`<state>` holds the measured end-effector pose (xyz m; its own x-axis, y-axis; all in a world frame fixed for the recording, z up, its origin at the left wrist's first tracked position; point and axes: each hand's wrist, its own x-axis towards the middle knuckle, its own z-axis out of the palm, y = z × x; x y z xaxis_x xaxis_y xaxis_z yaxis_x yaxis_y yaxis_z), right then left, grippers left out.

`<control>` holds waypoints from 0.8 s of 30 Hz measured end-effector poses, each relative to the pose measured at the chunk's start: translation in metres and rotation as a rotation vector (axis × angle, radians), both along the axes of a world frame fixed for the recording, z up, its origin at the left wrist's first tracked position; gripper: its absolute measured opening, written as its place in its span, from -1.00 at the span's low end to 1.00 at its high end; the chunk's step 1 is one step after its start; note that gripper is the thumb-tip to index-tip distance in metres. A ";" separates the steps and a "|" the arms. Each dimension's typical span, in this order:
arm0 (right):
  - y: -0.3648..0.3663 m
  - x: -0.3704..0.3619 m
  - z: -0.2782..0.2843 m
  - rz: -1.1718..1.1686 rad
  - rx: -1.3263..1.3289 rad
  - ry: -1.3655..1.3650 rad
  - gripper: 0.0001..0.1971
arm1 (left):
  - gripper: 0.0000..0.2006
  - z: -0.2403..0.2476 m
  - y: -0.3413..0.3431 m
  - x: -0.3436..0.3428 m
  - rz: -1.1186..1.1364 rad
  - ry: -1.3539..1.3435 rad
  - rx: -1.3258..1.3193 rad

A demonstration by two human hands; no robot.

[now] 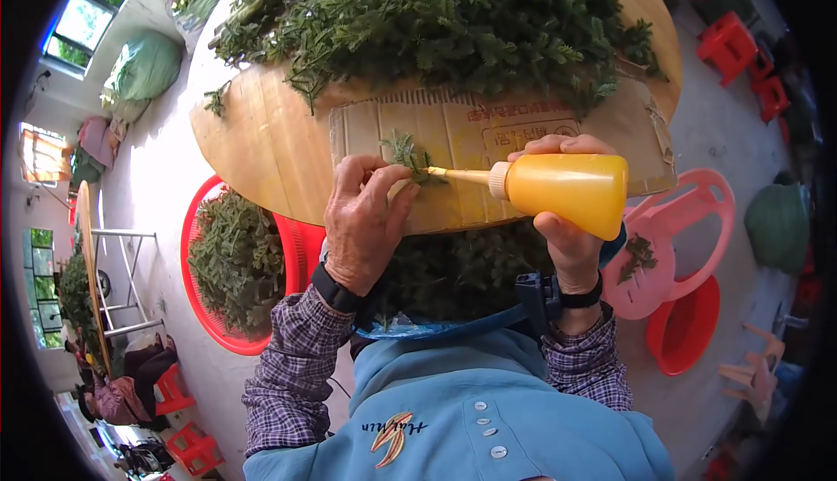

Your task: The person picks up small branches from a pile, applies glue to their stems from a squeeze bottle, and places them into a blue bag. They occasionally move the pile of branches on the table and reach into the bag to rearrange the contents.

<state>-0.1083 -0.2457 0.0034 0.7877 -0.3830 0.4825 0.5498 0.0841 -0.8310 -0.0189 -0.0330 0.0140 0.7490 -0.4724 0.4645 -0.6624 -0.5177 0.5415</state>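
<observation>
Left hand had its grip pinched on a green sprig over cardboard on the tabletop. Right hand's grip was clamped round a yellow bottle, tipped sideways, nozzle at sprig.

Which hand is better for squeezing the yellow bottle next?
Probably the right hand: its fingers and thumb wrap around the yellow bottle, whose nozzle points at the green sprig. The left hand seems busy, pinching the sprig.
</observation>
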 end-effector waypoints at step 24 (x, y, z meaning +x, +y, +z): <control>0.021 -0.026 0.029 -0.210 -0.395 -0.201 -0.27 | -0.55 -0.010 -0.005 0.022 0.011 -0.034 0.151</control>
